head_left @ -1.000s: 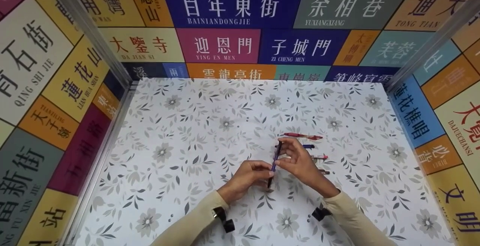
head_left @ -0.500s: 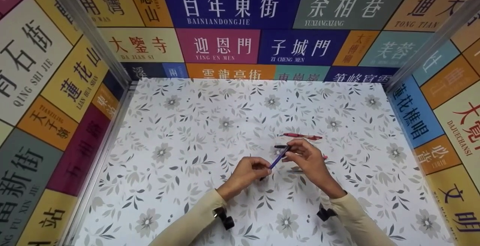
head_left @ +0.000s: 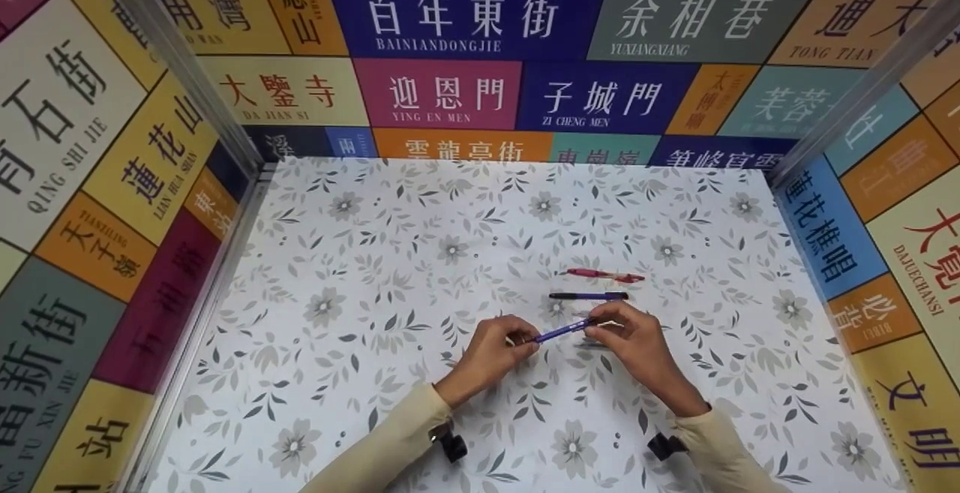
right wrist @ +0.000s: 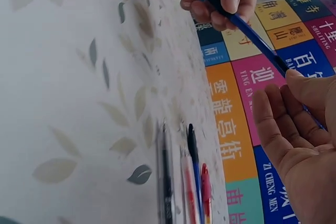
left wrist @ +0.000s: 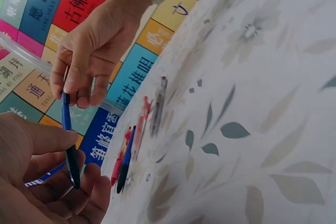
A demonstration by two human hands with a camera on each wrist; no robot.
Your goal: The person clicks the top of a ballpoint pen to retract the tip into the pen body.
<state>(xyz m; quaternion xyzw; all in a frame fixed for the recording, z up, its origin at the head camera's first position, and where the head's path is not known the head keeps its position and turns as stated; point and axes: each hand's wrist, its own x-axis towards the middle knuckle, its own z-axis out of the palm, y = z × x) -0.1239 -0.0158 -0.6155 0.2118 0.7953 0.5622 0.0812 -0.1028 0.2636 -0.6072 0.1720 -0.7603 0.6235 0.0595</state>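
Between both hands a blue pen (head_left: 562, 329) is held above the table, tilted slightly up toward the right. My left hand (head_left: 489, 349) pinches its dark end between thumb and fingers; in the left wrist view that end (left wrist: 72, 163) crosses the fingers. The other end is pinched by my right hand (head_left: 634, 337). Beyond the right hand lie a red pen (head_left: 605, 275) and a blue pen with black ends (head_left: 589, 296), side by side. A clear pen with a dark core (right wrist: 165, 177) and a pinkish-red pen (right wrist: 188, 184) lie beside them, mostly hidden by the right hand in the head view.
A white tabletop with a leaf and flower print (head_left: 375, 253) spreads around the hands. Walls of coloured panels with lettering (head_left: 465, 9) enclose the back and both sides. Dark wrist devices (head_left: 450, 444) sit on both sleeves.
The held pen has swung from nearly upright to nearly level. My right hand has moved right and toward the body, uncovering the blue pen on the table. The left hand stays about in place.
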